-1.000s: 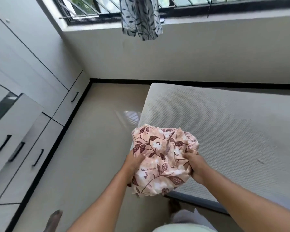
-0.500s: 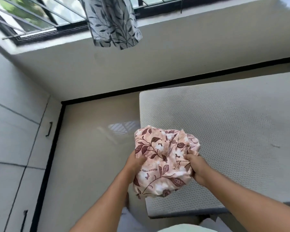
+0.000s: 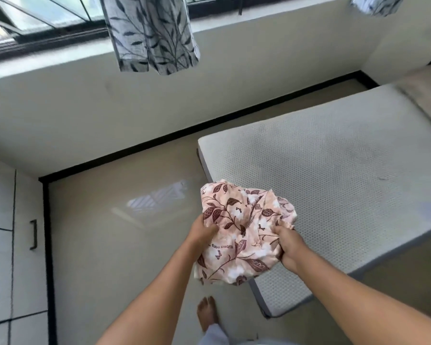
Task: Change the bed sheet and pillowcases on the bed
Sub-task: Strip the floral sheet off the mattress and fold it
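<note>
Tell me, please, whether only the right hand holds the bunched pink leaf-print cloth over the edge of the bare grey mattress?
Not only the right: the head view shows the left hand and the right hand both holding the bunched pink leaf-print cloth over the edge of the bare grey mattress.

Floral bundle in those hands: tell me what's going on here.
A person stands barefoot on the floor at the corner of a bed, holding a bunched-up pink floral cloth. The left hand grips its left side and the right hand grips its right. Whether it is a sheet or a pillowcase cannot be told. The mattress lies bare, with no sheet on it yet.
</note>
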{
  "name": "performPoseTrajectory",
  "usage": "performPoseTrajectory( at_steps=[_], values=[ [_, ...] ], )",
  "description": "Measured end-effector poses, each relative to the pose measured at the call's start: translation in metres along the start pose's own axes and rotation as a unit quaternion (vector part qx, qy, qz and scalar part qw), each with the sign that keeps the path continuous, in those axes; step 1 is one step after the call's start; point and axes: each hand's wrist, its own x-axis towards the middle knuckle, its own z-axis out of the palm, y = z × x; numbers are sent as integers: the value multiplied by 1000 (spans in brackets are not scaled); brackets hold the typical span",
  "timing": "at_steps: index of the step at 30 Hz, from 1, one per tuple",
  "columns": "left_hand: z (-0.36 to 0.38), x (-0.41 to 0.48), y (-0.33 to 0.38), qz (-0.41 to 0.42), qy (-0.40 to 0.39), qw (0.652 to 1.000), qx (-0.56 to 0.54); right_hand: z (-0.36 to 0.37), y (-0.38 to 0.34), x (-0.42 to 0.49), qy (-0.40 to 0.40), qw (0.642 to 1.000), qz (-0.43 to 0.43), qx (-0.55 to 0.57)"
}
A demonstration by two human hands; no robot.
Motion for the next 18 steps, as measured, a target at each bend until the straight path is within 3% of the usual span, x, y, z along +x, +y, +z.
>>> performPoseTrajectory(
  at_steps=[8,18],
  values=[
    [-12,13,42,6,-38,997,67,6,-3,-1,17,997,0,79],
    [0,95,114,14,-73,972,221,28,-31,61,24,987,25,160]
  ],
)
